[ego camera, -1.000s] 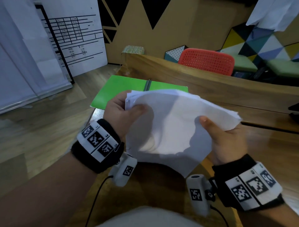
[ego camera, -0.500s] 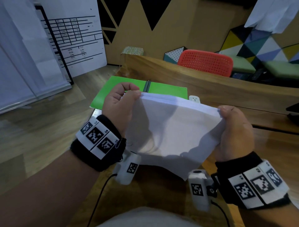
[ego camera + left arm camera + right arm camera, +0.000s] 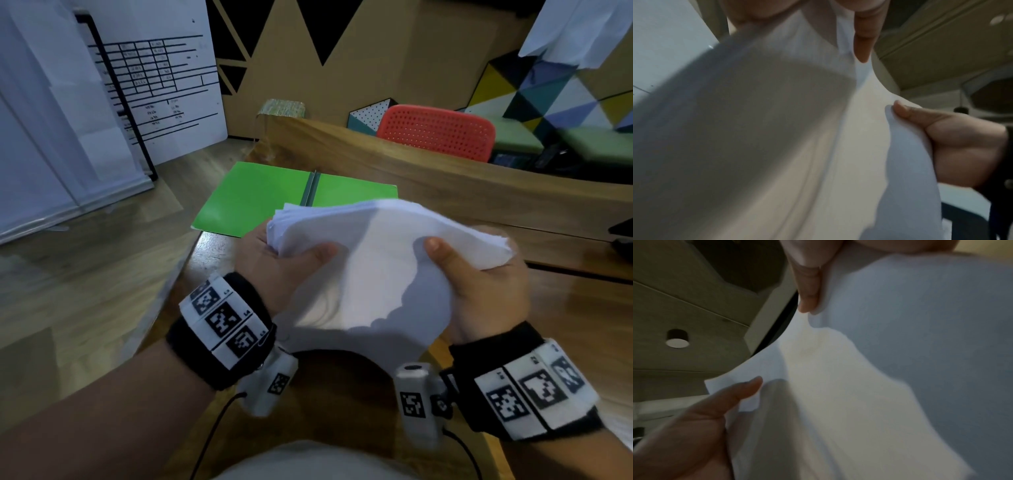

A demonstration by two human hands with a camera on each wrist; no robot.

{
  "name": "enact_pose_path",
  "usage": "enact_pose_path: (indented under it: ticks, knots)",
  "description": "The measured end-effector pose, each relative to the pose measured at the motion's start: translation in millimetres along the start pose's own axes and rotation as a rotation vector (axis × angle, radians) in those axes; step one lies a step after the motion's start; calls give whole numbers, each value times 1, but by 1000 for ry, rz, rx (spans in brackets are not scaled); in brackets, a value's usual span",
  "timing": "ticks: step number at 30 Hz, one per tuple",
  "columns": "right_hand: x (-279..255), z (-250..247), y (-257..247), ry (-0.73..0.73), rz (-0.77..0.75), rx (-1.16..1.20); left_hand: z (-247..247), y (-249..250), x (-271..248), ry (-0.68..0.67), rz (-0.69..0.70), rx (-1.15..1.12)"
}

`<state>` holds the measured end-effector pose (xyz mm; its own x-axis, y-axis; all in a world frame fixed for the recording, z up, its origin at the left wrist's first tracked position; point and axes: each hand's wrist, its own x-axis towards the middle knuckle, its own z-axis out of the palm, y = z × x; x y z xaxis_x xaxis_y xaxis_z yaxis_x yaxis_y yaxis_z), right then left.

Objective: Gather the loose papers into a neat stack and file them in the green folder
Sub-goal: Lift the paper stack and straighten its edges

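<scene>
A stack of white papers (image 3: 373, 260) is held above the wooden table, between both hands, bowed upward in the middle. My left hand (image 3: 284, 260) grips its left edge, thumb on top. My right hand (image 3: 479, 274) grips the right edge the same way. The green folder (image 3: 260, 198) lies open and flat on the table just beyond the hands. In the left wrist view the papers (image 3: 797, 129) fill the frame, with the right hand's thumb (image 3: 920, 113) on them. The right wrist view shows the papers (image 3: 879, 369) and the left hand's thumb (image 3: 731, 395).
A raised wooden divider (image 3: 445, 178) runs behind the folder. A red perforated chair back (image 3: 435, 130) stands beyond it. A whiteboard with a printed table (image 3: 154, 85) leans at the left over wooden floor (image 3: 68, 274). The table's left edge (image 3: 178, 274) runs close to my left wrist.
The papers were stood upright with both hands at the top edge half a second ago. Now they are tilted flat again, thumbs on top, much as one second ago.
</scene>
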<state>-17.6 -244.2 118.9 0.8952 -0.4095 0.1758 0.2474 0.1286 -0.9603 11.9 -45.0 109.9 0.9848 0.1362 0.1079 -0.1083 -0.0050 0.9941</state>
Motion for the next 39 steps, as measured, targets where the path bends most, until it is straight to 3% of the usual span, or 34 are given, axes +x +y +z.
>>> enact_pose_path:
  ticks: [3,5,8,10,11,14,17,21,22,23,26,28,32,34,37,39]
  knots:
    - [1,-2,3,-15,14,-32,1,-13,3,-21,-113,143]
    - [8,-5,-9,34,-101,-108,0,-14,8,-20,-146,127]
    - [20,-5,-36,88,-410,-503,3,1,14,-63,-37,200]
    - [21,3,-53,-46,-583,-818,10,18,15,-152,98,270]
    - [20,9,-59,-157,-584,-942,15,25,14,-208,164,298]
    - [18,26,-64,-485,-461,-917,25,34,13,-338,270,358]
    - [16,18,-71,-532,-381,-702,19,30,17,-446,214,532]
    - [23,-17,-85,-391,-219,-376,-27,8,34,-451,-64,851]
    - [25,-27,-83,-357,-184,-325,-40,3,38,-429,-119,835]
    - [28,-34,-79,-336,-155,-276,-50,-2,42,-404,-167,714]
    - [33,-38,-51,-241,-65,-121,-61,-18,47,-323,-253,-32]
    - [33,-32,-29,-128,-73,-37,-54,-28,45,-253,-207,-282]
    - [22,-20,2,-8,-50,152,-26,-14,32,-72,-36,-155]
    - [16,-18,19,5,19,172,-20,-22,27,-26,-38,-89]
    - [6,-19,43,53,105,-28,-23,-47,21,-41,-57,32]
    - [6,-25,55,104,186,-163,-27,-61,22,-40,-142,161]
